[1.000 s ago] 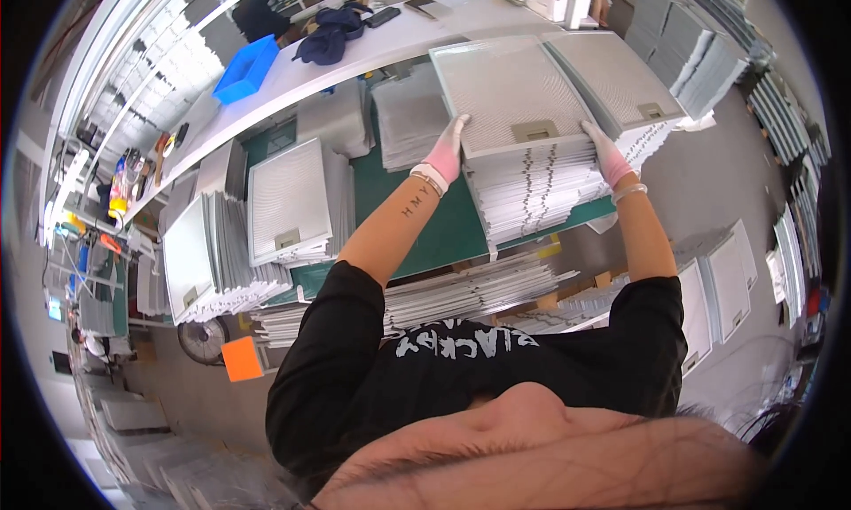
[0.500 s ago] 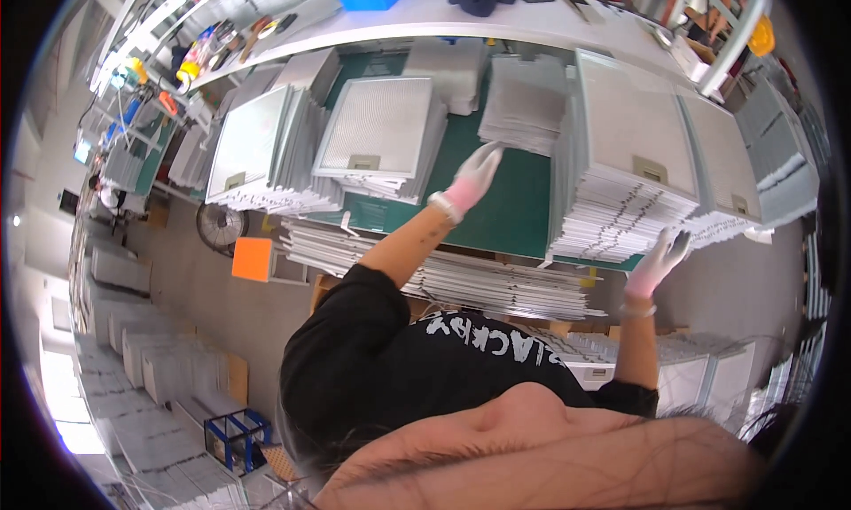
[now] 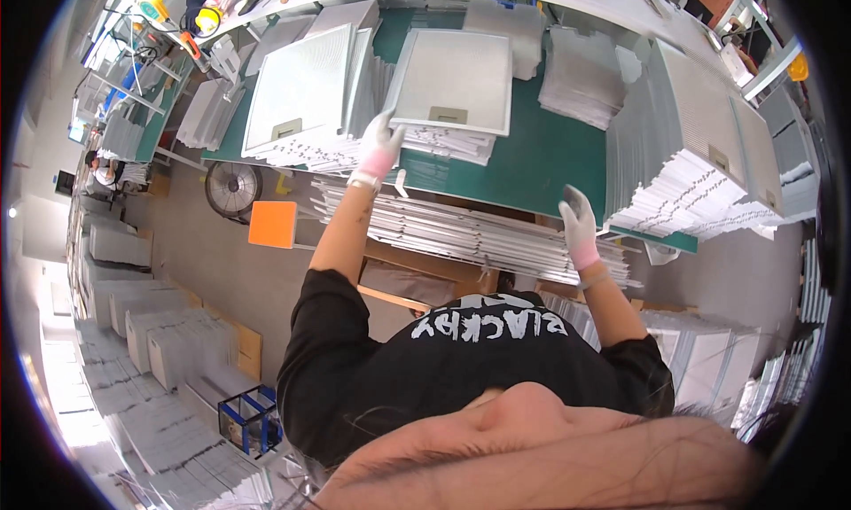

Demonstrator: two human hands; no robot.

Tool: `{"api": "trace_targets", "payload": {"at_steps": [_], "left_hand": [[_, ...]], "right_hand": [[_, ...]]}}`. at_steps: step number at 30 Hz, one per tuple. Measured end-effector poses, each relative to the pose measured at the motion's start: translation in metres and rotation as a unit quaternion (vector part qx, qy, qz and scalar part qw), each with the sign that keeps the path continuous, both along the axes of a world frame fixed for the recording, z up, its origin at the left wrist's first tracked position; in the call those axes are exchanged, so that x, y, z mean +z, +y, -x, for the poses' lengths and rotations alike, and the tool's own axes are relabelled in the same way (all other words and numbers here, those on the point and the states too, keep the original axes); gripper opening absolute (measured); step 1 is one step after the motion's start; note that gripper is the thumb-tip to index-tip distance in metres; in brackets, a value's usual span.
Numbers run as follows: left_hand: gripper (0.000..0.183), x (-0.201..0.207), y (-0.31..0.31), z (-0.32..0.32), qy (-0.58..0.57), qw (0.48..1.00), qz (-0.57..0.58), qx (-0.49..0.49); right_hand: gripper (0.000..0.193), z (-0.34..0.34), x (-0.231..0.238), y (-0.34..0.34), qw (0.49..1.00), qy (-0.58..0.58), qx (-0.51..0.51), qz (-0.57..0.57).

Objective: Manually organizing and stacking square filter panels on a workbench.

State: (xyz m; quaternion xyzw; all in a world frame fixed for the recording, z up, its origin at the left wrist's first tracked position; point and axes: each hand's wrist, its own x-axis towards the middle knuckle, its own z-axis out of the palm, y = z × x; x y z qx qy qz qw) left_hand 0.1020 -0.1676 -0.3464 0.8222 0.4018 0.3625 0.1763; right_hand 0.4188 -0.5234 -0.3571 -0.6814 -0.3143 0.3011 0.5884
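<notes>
My left hand (image 3: 381, 147), in a white and pink glove, is at the near left corner of a framed mesh panel (image 3: 456, 71) on top of a stack. Its fingers are stretched out; whether they touch the frame I cannot tell. My right hand (image 3: 580, 231), gloved alike, hovers by the front edge of the green tabletop (image 3: 567, 151) with fingers apart and nothing in it. Left of the middle stack stands another stack of framed panels (image 3: 297, 85). A taller stack of panels (image 3: 674, 169) stands to the right of my right hand.
Behind the panels, thinner grey sheets (image 3: 581, 76) are piled below a white shelf (image 3: 603, 0). Long white frame strips (image 3: 461, 226) lie under the table's front edge. An orange square board (image 3: 272, 224) and a round fan-like wheel (image 3: 233, 189) stand at the left. More panel stacks (image 3: 177, 333) line the floor.
My left hand has moved left to the corner of the middle stack. My right hand has come left, away from the tall right stack. The whole view has shifted.
</notes>
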Motion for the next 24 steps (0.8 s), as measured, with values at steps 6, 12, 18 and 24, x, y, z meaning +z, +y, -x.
{"api": "trace_targets", "payload": {"at_steps": [6, 12, 18, 24], "left_hand": [[0.089, -0.001, 0.053, -0.054, 0.099, 0.989, 0.083, 0.068], [0.112, 0.014, 0.119, -0.09, 0.143, 0.921, 0.321, 0.167], [0.104, 0.002, 0.159, -0.091, 0.068, 0.847, 0.504, 0.15], [0.08, -0.011, 0.149, -0.092, 0.088, 0.827, 0.554, 0.034]], "right_hand": [[0.059, 0.056, -0.014, 0.112, 0.998, 0.033, -0.005, 0.049], [0.083, -0.006, -0.009, 0.208, 0.989, 0.063, 0.006, 0.131], [0.078, -0.044, -0.027, 0.282, 0.86, 0.473, 0.19, 0.041], [0.063, -0.046, -0.036, 0.286, 0.89, 0.427, 0.154, 0.028]]}}
